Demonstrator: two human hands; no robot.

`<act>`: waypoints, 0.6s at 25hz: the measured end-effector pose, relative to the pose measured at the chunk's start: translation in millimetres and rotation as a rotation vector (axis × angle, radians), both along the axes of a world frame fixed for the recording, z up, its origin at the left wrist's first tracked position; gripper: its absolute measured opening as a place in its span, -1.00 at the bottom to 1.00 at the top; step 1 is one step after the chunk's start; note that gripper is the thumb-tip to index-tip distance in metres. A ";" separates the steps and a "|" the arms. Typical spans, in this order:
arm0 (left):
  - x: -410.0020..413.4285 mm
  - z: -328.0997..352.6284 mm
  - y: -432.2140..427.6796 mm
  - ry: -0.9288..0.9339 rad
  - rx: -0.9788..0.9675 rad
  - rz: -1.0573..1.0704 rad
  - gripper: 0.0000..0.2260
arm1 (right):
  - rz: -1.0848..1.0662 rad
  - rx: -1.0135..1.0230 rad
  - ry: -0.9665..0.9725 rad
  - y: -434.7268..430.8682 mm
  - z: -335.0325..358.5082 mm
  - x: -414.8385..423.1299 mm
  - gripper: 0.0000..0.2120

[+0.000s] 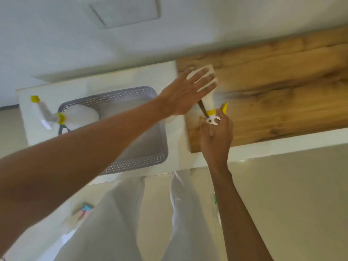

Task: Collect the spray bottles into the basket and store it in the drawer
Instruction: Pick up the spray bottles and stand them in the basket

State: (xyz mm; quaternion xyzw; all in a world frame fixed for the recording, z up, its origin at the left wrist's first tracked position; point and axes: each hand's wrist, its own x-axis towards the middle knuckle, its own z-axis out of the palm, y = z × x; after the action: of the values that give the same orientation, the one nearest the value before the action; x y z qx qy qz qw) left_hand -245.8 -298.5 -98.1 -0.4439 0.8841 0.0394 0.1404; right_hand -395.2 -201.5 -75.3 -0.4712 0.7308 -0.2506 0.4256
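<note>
Just right hand (pixel 216 136) on spray bottle (pixel 208 102).

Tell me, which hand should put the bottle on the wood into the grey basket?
The right hand. It already grips the white spray bottle with the yellow collar by its head, while the left hand lies open over the body. The grey perforated plastic basket sits just beside.
</note>
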 end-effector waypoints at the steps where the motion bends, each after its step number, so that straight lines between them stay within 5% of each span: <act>1: 0.0 -5.8 -6.4 -0.030 -0.007 -0.038 -0.42 | -0.002 0.010 -0.021 -3.4 -2.1 -4.6 -0.54; 6: -13.4 -17.4 -41.9 -0.079 0.028 -0.055 -0.48 | 0.035 -0.040 -0.057 -11.2 -9.7 -19.5 -0.58; 9: -24.1 -13.9 -63.0 -0.100 0.053 0.067 -0.24 | 0.042 -0.078 -0.056 -10.5 -9.3 -23.4 -0.60; 15: -4.3 4.8 -33.2 0.243 0.096 0.439 -0.08 | -0.071 -0.057 -0.145 -11.7 8.3 -14.3 -0.64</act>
State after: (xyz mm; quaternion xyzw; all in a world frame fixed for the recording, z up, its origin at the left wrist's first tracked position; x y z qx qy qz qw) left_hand -250.0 -331.7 -93.3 -0.6099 0.7742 0.1638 0.0420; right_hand -409.6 -213.3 -67.1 -0.4373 0.7069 -0.3199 0.4547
